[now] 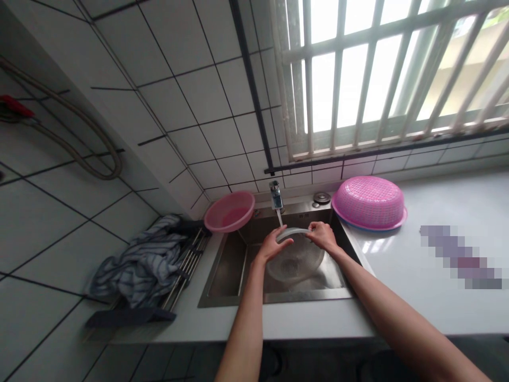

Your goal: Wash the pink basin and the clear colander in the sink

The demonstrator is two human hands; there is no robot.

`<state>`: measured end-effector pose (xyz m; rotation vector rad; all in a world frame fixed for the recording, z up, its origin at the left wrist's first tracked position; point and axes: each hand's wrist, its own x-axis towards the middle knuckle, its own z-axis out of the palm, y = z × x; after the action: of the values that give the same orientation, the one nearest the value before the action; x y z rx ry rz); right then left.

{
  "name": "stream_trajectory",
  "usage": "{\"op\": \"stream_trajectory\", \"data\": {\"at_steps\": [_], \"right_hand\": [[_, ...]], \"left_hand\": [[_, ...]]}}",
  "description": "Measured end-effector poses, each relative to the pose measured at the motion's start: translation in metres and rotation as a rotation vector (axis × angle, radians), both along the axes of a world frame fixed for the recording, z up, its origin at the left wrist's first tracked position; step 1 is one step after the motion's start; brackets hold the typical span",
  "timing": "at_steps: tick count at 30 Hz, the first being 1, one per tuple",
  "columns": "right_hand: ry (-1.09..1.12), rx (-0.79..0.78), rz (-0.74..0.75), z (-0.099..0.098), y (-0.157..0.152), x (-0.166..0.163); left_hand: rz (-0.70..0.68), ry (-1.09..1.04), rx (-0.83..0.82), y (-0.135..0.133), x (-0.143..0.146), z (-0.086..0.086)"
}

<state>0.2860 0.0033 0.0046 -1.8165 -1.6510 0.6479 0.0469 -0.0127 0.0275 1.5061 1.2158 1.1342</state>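
Both my hands hold a clear glass bowl (295,260) tilted over the steel sink (228,265). My left hand (272,245) grips its left rim and my right hand (323,235) pinches the top right rim. A thin stream of water falls from the tap (275,195) onto the bowl's upper edge.
A pink basin (229,211) sits at the sink's back left corner. A pink perforated basket (369,202) lies upside down on the white counter (437,201) to the right. A striped cloth (145,262) lies on a rack left of the sink. A barred window is above.
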Motion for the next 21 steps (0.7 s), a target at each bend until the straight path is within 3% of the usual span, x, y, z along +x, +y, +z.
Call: {"op": "stream_trajectory", "data": {"at_steps": [8,14,21], "right_hand": [[0.018,0.074,0.072,-0.008,0.003,0.003],[-0.159,-0.175,0.115,-0.018,0.006,0.021],[-0.202,-0.129,0.0,-0.003,0.003,0.019]], "left_hand": [[0.132,0.172,0.022,0.013,-0.002,-0.006],[0.268,0.146,0.1,0.015,-0.019,-0.012],[0.285,0.448,0.076,0.016,-0.027,-0.013]]}}
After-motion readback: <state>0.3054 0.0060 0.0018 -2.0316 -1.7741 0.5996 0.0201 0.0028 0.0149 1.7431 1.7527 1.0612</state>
